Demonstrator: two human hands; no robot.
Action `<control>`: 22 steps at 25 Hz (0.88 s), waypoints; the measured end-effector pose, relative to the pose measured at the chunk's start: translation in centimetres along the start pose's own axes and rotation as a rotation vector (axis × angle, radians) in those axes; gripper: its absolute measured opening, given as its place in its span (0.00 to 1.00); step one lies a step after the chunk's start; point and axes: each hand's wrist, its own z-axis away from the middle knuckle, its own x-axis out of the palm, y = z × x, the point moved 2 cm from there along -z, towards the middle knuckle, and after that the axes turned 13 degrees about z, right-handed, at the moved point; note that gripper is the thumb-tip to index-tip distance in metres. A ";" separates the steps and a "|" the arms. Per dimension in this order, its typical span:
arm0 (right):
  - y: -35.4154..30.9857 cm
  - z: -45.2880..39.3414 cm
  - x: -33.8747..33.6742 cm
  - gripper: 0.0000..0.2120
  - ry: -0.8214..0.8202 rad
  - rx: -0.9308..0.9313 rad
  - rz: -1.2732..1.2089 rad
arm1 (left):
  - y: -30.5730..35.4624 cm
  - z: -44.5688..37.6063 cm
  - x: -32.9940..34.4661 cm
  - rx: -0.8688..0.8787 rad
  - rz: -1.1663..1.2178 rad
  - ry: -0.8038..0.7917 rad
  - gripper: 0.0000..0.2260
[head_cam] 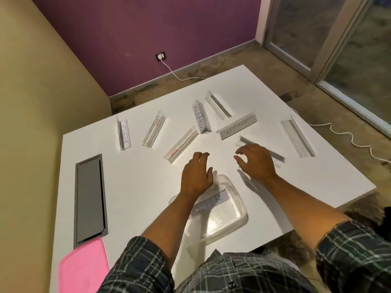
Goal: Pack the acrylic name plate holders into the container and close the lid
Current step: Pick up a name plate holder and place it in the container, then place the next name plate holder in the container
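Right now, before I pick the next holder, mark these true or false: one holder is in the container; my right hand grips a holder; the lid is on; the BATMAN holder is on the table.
1. The clear plastic container holds one labelled acrylic holder: true.
2. The right hand grips a holder: false, it hovers open.
3. The container's lid is on: false, it stands open.
4. The BATMAN acrylic holder lies on the white table: true.
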 end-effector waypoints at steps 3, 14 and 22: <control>5.0 -0.8 -0.1 0.13 -0.195 0.524 -0.101 | 1.9 -3.8 1.1 -0.067 0.026 -0.093 0.27; 15.1 -0.8 2.1 0.35 -0.458 1.106 -0.332 | 4.8 -15.0 8.7 -0.224 0.087 -0.428 0.31; 15.7 -1.5 5.8 0.22 -0.557 1.138 -0.416 | 5.7 -18.8 13.5 -0.295 0.298 -0.614 0.40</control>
